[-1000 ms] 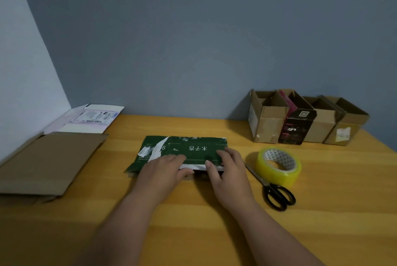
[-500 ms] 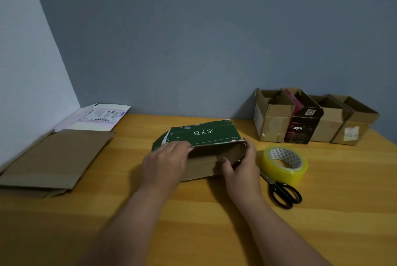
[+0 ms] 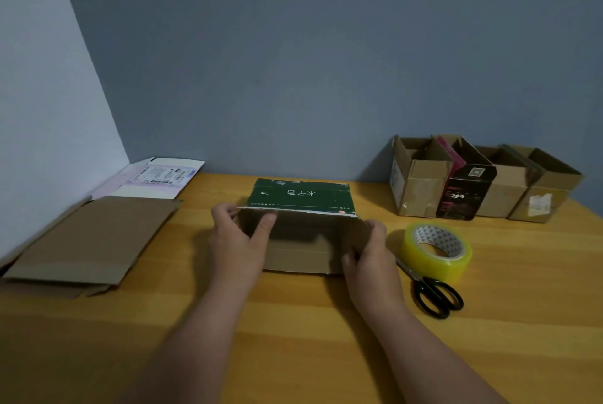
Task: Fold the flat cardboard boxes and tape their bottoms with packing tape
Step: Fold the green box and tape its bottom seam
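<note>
Two hands, left hand [image 3: 236, 237] and right hand [image 3: 368, 252], grasping opposite ends of the opened green box [image 3: 301, 198], tape roll [image 3: 435, 252] beside the right hand

Box mid-table, a hand at each end, supplies off to the right.

The opened box [image 3: 300, 234] sits at the middle of the table [image 3: 293, 338], its open side facing the person; the left hand [image 3: 239, 240] grips its left end, the right hand [image 3: 367, 255] its right end. Just right of the box lies the tape roll [image 3: 436, 248], and the scissors [image 3: 430, 289] lie in front of the roll, blades reaching toward the right hand. Behind them, four folded boxes [image 3: 483, 185] stand in a row against the back wall. Far left, a flat cardboard sheet [image 3: 91, 240] lies by the side wall, with a flat labelled box [image 3: 153, 178] behind it in the corner.
</note>
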